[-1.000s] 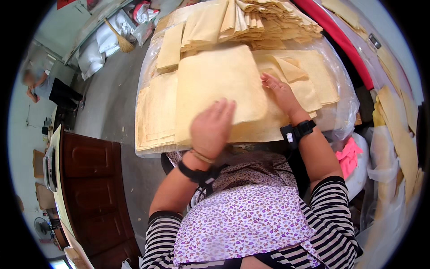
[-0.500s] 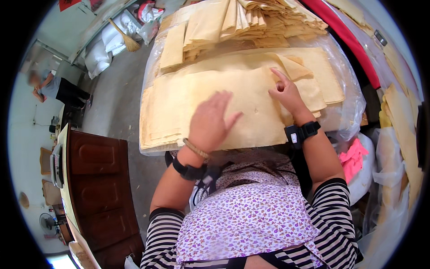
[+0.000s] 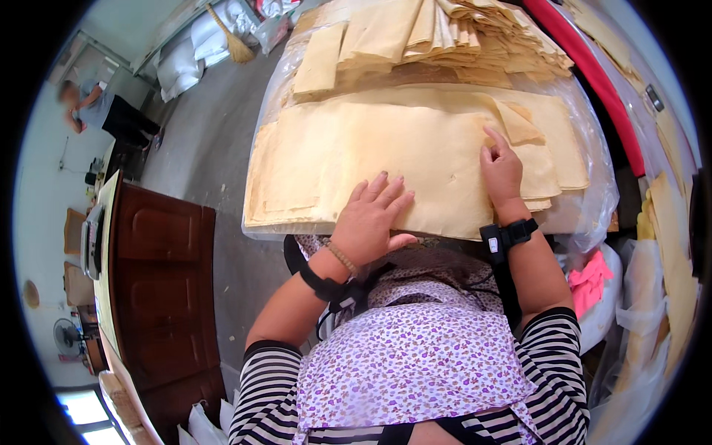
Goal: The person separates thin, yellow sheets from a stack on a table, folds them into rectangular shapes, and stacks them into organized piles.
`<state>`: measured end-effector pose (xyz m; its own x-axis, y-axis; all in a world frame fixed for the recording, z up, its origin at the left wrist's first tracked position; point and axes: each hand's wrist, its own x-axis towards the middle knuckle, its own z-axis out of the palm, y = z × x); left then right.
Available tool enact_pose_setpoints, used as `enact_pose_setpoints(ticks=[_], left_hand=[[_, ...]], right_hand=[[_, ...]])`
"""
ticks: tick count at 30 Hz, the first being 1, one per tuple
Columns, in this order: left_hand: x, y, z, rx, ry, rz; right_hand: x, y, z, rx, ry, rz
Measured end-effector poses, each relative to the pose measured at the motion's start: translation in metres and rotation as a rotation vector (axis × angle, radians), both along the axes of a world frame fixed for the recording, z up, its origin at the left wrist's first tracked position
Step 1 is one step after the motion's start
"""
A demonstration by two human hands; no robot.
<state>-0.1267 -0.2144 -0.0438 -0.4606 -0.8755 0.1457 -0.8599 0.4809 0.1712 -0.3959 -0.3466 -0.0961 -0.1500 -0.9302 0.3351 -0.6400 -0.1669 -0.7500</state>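
Spreads the left hand (image 3: 373,222) open, palm down, on the near part of the tan sheet (image 3: 415,159); curls the right hand (image 3: 502,174) at the sheet's right edge, hard to tell whether pinching it. Has this sheet lying on the plastic-covered worktop (image 3: 597,204), with folded sheets (image 3: 378,33) heaped beyond it and more layers (image 3: 567,152) to its right.

Flat rectangular sheets (image 3: 415,148) are pale yellow; the near white cloth apron (image 3: 411,363) shows purple-and-brown flowers; fabric sleeves (image 3: 552,356), black-and-cream stripes; the left panelled wooden cabinet (image 3: 163,285), dark reddish-brown.
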Motion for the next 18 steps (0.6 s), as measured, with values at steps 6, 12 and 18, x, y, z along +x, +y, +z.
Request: enact_pose_setpoints(ticks=[6, 12, 18], left_hand=[[0.023, 0.002, -0.013, -0.016, 0.002, 0.122], [0.026, -0.003, -0.022, -0.023, -0.021, 0.102], [0.023, -0.005, -0.021, -0.067, -0.094, 0.091]], right_hand=[[0.001, 0.003, -0.008, -0.049, 0.018, 0.064], [-0.004, 0.006, 0.007, -0.043, 0.100, 0.025], [-0.062, 0.008, 0.003, -0.105, -0.024, -0.020]])
